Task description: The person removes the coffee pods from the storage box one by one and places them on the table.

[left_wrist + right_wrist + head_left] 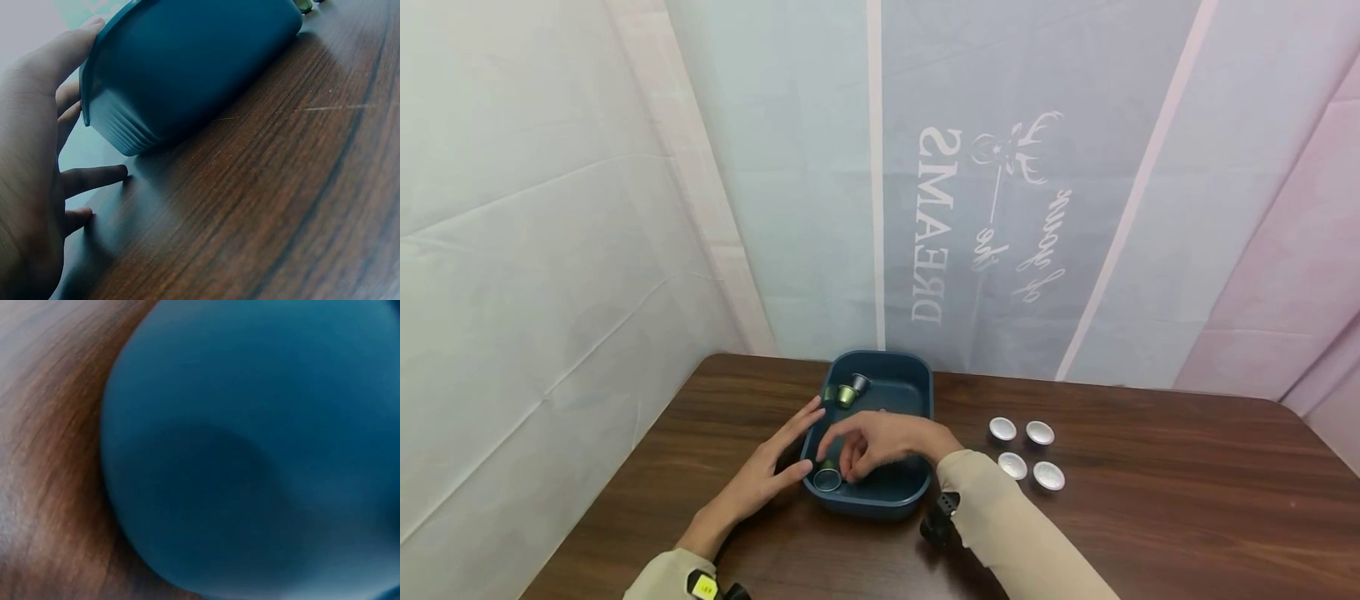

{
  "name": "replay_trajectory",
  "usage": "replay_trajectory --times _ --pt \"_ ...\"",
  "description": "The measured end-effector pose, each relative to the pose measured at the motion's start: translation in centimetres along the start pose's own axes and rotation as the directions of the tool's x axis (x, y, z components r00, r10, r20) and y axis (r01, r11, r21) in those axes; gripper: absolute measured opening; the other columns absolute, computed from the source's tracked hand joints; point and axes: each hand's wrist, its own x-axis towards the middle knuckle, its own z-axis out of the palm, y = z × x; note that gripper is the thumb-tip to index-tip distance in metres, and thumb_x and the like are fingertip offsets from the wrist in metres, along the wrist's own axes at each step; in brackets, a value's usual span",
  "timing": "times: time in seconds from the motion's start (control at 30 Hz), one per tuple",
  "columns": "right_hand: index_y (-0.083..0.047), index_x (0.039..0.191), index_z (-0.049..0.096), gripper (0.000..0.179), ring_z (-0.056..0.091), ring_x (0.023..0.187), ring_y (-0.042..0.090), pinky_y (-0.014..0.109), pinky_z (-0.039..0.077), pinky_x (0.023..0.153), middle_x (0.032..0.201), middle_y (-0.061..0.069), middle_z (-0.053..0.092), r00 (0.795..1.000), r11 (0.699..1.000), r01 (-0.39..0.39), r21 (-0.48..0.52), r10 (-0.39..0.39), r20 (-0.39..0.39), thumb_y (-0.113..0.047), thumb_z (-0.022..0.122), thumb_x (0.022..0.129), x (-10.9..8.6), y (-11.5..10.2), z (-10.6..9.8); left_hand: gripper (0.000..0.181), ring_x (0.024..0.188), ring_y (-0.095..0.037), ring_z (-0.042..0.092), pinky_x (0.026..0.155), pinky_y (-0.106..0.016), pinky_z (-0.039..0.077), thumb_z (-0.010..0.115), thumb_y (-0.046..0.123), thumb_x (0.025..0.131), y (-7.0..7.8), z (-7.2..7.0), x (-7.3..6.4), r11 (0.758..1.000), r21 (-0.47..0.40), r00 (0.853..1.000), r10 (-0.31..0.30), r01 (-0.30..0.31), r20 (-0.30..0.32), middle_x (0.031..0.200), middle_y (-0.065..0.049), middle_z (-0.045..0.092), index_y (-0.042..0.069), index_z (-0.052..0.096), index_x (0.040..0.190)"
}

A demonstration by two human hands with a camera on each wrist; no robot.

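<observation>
Head view: a deep-blue, round-cornered rectangular plastic bin (pixel 868 507) stands at the lower centre of the frame on a dark brown wood-grained bench (pixel 1195 492). The left hand (pixel 758 482) lies along the bin's left side, its thumb and fingers spread apart at the rim. In the left wrist view, one of its digits touches the rim at the upper left, and two others extend below the bin.

The right hand (pixel 883 440) reaches into the bin with bent fingers; index finger and thumb stand apart beside a small round-rimmed, greenish capsule (pixel 827 480) in the bin's lower left corner. Whether the fingers grip it cannot be told. In the right wrist view, the blurred blue bin fills most of the frame, with the bench at the left.

Inside the bin's upper left part, a shiny yellow-green metallic capsule (pixel 847 396) lies just beside a dark silvery capsule (pixel 861 382).

Right of the bin and apart from it, four round capsules with silver lids (pixel 1012 466) stand on the bench in two rows of two, lids up. Behind, a pale grey-blue fabric backdrop (pixel 812 183) bears white lettering (pixel 931 225), turned sideways and reading "DREAMS" in part. Both arms wear beige sleeves (pixel 1022 533).
</observation>
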Motion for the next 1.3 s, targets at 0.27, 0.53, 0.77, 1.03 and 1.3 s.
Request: replay_trajectory --times 0.27,0.53,0.77,1.03,1.3 --pt "-0.016 0.118 0.062 0.044 0.065 0.075 0.011 0.026 0.052 0.066 0.086 -0.001 0.070 1.000 0.998 -0.015 -0.055 0.014 -0.012 0.010 0.058 0.084 0.6 0.0 0.4 0.060 0.142 -0.030 0.020 0.095 -0.072 0.025 0.053 0.010 0.096 -0.1 0.0 0.0 1.000 0.000 1.000 -0.001 0.001 0.004 0.159 -0.008 0.015 0.012 0.028 0.151" --pt "-0.017 0.112 0.065 0.041 0.065 0.071 0.009 0.024 0.050 0.061 0.080 -0.005 0.069 0.998 0.991 -0.040 -0.129 0.034 -0.050 0.010 0.059 0.082 1.0 -0.4 1.0 0.060 0.142 -0.029 0.019 0.095 -0.072 0.024 0.053 0.010 0.096 -0.2 -0.1 -0.1 1.000 -0.006 1.000 -0.007 0.007 0.002 0.159 -0.006 0.015 0.010 0.028 0.151" --pt "-0.014 0.113 0.068 0.037 0.068 0.071 0.014 0.027 0.054 0.066 0.078 -0.001 0.071 0.998 0.998 -0.043 -0.044 0.041 -0.038 0.010 0.060 0.086 1.0 -0.3 1.2 0.061 0.143 -0.028 0.019 0.096 -0.070 0.024 0.054 0.011 0.096 -0.3 -0.1 -0.1 1.000 -0.009 1.000 0.002 -0.002 0.009 0.159 -0.007 0.015 0.010 0.028 0.151" --pt "-0.015 0.113 0.069 0.037 0.068 0.068 0.018 0.030 0.055 0.065 0.076 0.001 0.071 0.997 0.998 -0.068 0.011 0.068 -0.047 0.008 0.061 0.086 0.8 -0.3 1.1 0.062 0.143 -0.027 0.018 0.097 -0.070 0.024 0.053 0.013 0.096 -0.2 -0.1 0.0 1.000 -0.014 1.000 0.001 -0.001 0.009 0.159 -0.008 0.015 0.015 0.027 0.152" --pt "-0.019 0.112 0.069 0.033 0.069 0.066 0.020 0.035 0.056 0.067 0.077 0.004 0.071 0.996 0.997 -0.072 0.030 0.073 -0.057 0.002 0.065 0.087 0.5 -0.6 0.9 0.062 0.143 -0.027 0.018 0.098 -0.069 0.024 0.054 0.011 0.096 0.0 -0.1 0.0 1.000 -0.014 1.000 -0.009 0.009 0.011 0.159 -0.007 0.014 0.014 0.027 0.152"
